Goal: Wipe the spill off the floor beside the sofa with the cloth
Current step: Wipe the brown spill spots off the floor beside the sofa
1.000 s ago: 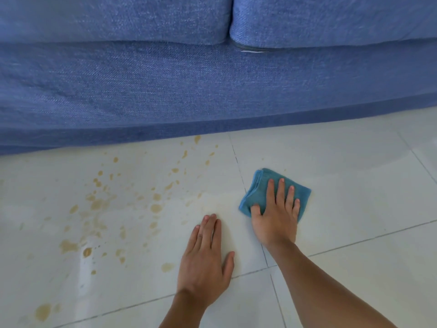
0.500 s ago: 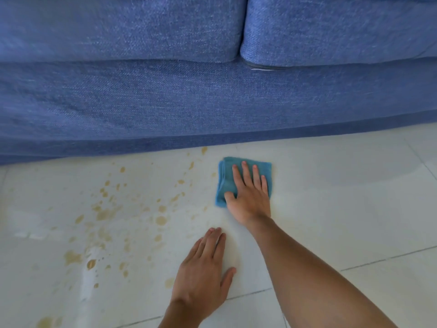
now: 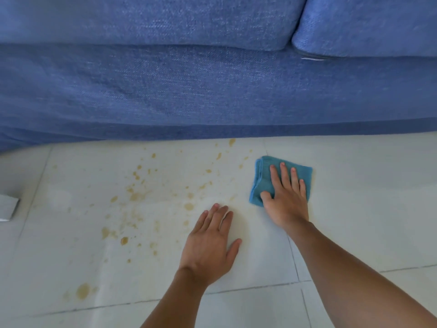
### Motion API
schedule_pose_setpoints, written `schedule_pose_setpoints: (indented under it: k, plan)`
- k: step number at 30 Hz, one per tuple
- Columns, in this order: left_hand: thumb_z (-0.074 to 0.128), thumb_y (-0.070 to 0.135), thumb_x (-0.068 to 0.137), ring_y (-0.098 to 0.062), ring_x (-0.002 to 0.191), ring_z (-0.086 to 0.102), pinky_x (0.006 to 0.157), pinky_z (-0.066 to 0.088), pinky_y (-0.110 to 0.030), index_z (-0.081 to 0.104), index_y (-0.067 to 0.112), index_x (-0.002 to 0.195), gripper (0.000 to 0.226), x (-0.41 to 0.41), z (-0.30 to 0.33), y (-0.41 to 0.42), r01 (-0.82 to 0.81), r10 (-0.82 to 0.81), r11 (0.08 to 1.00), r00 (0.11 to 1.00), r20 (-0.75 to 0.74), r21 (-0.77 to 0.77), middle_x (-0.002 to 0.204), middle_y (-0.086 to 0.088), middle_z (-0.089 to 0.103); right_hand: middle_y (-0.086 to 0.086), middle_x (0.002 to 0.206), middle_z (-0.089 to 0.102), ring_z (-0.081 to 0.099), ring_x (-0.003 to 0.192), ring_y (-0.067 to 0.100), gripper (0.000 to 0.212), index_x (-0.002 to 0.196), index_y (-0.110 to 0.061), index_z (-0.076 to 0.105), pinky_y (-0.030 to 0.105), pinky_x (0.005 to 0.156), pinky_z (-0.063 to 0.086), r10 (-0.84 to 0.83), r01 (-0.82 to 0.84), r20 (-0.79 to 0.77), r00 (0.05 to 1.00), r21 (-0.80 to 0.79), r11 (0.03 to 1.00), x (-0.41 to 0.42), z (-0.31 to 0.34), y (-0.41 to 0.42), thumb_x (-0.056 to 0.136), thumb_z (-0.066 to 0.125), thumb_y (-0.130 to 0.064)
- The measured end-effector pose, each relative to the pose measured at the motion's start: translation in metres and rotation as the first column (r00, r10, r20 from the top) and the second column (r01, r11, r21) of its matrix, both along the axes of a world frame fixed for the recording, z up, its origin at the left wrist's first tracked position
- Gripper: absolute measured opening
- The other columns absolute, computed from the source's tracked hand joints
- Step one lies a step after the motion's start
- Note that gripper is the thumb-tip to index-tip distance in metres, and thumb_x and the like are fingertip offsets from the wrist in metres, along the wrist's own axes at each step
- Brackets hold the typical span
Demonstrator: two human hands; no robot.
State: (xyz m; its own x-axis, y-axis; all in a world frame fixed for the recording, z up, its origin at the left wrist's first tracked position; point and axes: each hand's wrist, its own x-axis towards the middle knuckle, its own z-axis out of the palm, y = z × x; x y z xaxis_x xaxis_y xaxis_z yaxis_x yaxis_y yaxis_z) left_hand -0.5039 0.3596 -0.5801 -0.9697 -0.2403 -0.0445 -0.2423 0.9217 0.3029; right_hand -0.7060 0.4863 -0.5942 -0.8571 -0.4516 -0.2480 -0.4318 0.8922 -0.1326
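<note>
A folded teal cloth lies flat on the white tiled floor close to the sofa's base. My right hand presses down on it, fingers spread over its top. The spill is a scatter of brownish drops and smears across the tiles left of the cloth, reaching up to the sofa's edge. My left hand rests palm down on the floor, fingers apart, holding nothing, just below and left of the cloth.
The blue fabric sofa fills the top half, its base meeting the floor along a line above the spill. A grey object's corner pokes in at the left edge. Bare tiles extend to the right.
My right hand slid the cloth up toward the sofa and leftward, nearer the spill's right fringe. My left hand stayed planted on the floor. The view shifted left.
</note>
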Motion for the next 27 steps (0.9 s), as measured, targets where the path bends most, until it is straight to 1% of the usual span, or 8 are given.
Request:
schedule_pose_setpoints:
  k: [5,9,13,17,20,22,25,27]
  plan:
    - [0.038,0.051,0.097,-0.024,0.147,0.032,0.121,0.026,-0.041,0.045,0.010,0.145,0.064,0.007,0.006,-0.035,-0.046,0.047,0.998,0.999,0.023,-0.046,0.151,-0.006,0.046,-0.004,0.170,-0.014,-0.015,0.155,0.022,0.075,0.161,-0.031,-0.005,0.045,0.125,-0.009,0.052,-0.052,0.041,0.998,-0.011,0.999,-0.015,0.002,-0.045,0.096,0.029,-0.043]
    - [0.034,0.054,0.097,-0.023,0.148,0.029,0.122,0.023,-0.040,0.042,0.011,0.147,0.067,0.010,0.011,-0.061,-0.122,0.124,0.991,0.991,0.045,-0.047,0.153,-0.005,0.043,-0.006,0.170,-0.013,-0.014,0.156,0.021,0.072,0.161,-0.032,-0.004,0.044,0.125,-0.010,0.141,-0.141,0.046,0.989,-0.012,0.990,-0.026,0.006,-0.084,0.098,0.029,-0.038]
    - [0.031,0.055,0.098,-0.020,0.151,0.019,0.124,0.016,-0.038,0.032,0.014,0.153,0.068,0.005,0.014,-0.081,-0.178,0.181,0.983,0.981,0.073,-0.049,0.159,-0.002,0.034,-0.007,0.170,-0.009,-0.011,0.156,0.019,0.071,0.161,-0.034,0.000,0.044,0.125,-0.009,0.243,-0.242,0.041,0.969,-0.027,0.970,-0.033,0.006,-0.117,0.098,0.031,-0.034]
    - [0.029,0.054,0.099,-0.018,0.152,0.014,0.125,0.012,-0.038,0.027,0.016,0.154,0.067,-0.004,0.014,-0.091,-0.245,0.248,0.968,0.965,0.087,-0.046,0.161,0.000,0.028,-0.008,0.170,-0.007,-0.010,0.156,0.018,0.071,0.161,-0.035,0.002,0.043,0.125,-0.008,0.288,-0.287,0.024,0.957,-0.045,0.957,-0.033,0.004,-0.125,0.096,0.030,-0.037]
    - [0.028,0.055,0.099,-0.019,0.152,0.015,0.125,0.011,-0.039,0.028,0.015,0.154,0.068,-0.005,0.012,-0.095,-0.275,0.279,0.960,0.956,0.094,-0.051,0.161,-0.001,0.028,-0.013,0.170,-0.004,-0.010,0.155,0.013,0.079,0.161,-0.037,0.008,0.039,0.125,-0.010,0.331,-0.323,0.054,0.942,-0.118,0.939,-0.032,0.006,-0.113,0.084,0.026,-0.040]
    - [0.026,0.056,0.098,-0.019,0.152,0.016,0.125,0.013,-0.040,0.028,0.016,0.153,0.069,-0.003,0.012,-0.098,-0.272,0.278,0.960,0.955,0.104,-0.063,0.161,-0.001,0.028,-0.014,0.170,0.000,-0.008,0.155,0.011,0.080,0.160,-0.038,0.011,0.038,0.125,-0.010,0.321,-0.309,0.071,0.944,-0.146,0.940,-0.035,0.006,-0.111,0.082,0.026,-0.042]
    - [0.023,0.057,0.096,-0.019,0.152,0.016,0.124,0.014,-0.041,0.028,0.016,0.154,0.071,0.001,0.012,-0.101,-0.266,0.275,0.960,0.955,0.116,-0.082,0.161,0.000,0.028,-0.009,0.171,-0.004,-0.010,0.156,0.018,0.071,0.161,-0.037,0.006,0.043,0.125,-0.008,0.268,-0.267,0.016,0.963,-0.073,0.961,-0.032,0.004,-0.127,0.094,0.026,-0.050]
    - [0.022,0.057,0.096,-0.020,0.152,0.016,0.125,0.013,-0.041,0.027,0.015,0.154,0.072,0.004,0.011,-0.103,-0.266,0.277,0.959,0.951,0.134,-0.093,0.161,-0.001,0.028,-0.008,0.171,-0.006,-0.012,0.156,0.019,0.068,0.161,-0.038,0.006,0.044,0.125,-0.010,0.311,-0.309,0.024,0.950,-0.079,0.948,-0.016,0.006,-0.137,0.099,0.028,-0.054]
